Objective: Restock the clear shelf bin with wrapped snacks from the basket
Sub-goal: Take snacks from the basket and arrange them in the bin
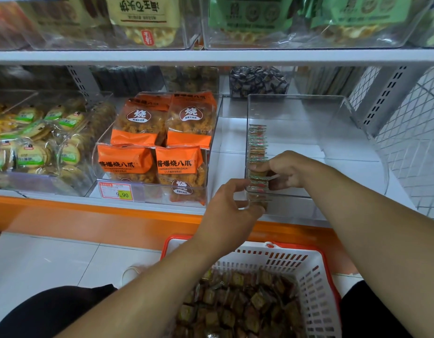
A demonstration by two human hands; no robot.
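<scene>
At nine o'clock a clear bin holds round green-labelled biscuits (37, 132). Next, toward ten o'clock of centre, sits a bin of orange snack bags (162, 132) with a yellow price tag (115, 191) on its front. At centre, the left hand (229, 206) curls its fingers round the front left corner of the clear shelf bin (308, 123), steadying it. Just to the right, inside the bin, the right hand (288, 170) pinches a few of the wrapped snacks (257, 142) that stand on edge in a single row against the bin's left wall; the rest of the bin, out toward two o'clock, shows bare. The two hands are near each other, with the bin wall between them. At six o'clock the white basket (313, 272) with a red rim holds many more loose packets (235, 306).

The packets look small, light and flat, their film wrappers probably slippery and the contents likely brittle, so a gentle pinch across the flat faces of a small stack seems safest. A row on edge may topple unless supported.
</scene>
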